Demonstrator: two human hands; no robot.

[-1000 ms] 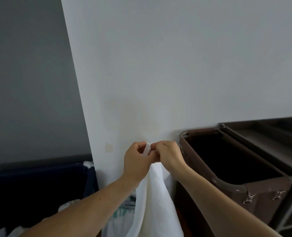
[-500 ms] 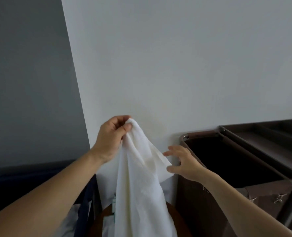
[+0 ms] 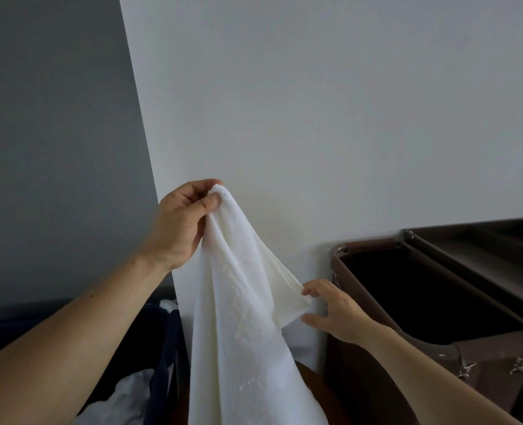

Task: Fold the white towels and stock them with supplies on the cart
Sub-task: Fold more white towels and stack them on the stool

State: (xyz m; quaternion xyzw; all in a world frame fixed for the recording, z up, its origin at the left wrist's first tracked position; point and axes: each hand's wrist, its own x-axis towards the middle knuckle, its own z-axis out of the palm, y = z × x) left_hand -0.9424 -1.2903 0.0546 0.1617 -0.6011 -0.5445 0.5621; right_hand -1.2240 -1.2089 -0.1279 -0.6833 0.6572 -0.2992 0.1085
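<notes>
The left hand (image 3: 180, 222) is raised in front of the pale wall (image 3: 315, 118). Its fingers (image 3: 211, 204) are curled tight, thumb against forefinger, pinching the top corner of the white towel (image 3: 241, 317). The towel hangs straight down from that pinch and runs out of view at the bottom edge. Lower and to the right, the right hand (image 3: 336, 311) reaches in with its fingers (image 3: 312, 291) spread wide. One side edge of the towel, drawn out sideways, lies between forefinger and thumb, and the forefinger touches it.

A second ago both hands pinched the same corner together, low down. Since then the left hand has lifted the corner higher, and the right hand has let go and moved down to the side edge.

There is one towel in two hands. One brown bag (image 3: 361, 378) on the cart (image 3: 484, 250) stands to the right. One dark blue bin (image 3: 162, 348) stands to the left, with white cloth (image 3: 131, 394) in it.
</notes>
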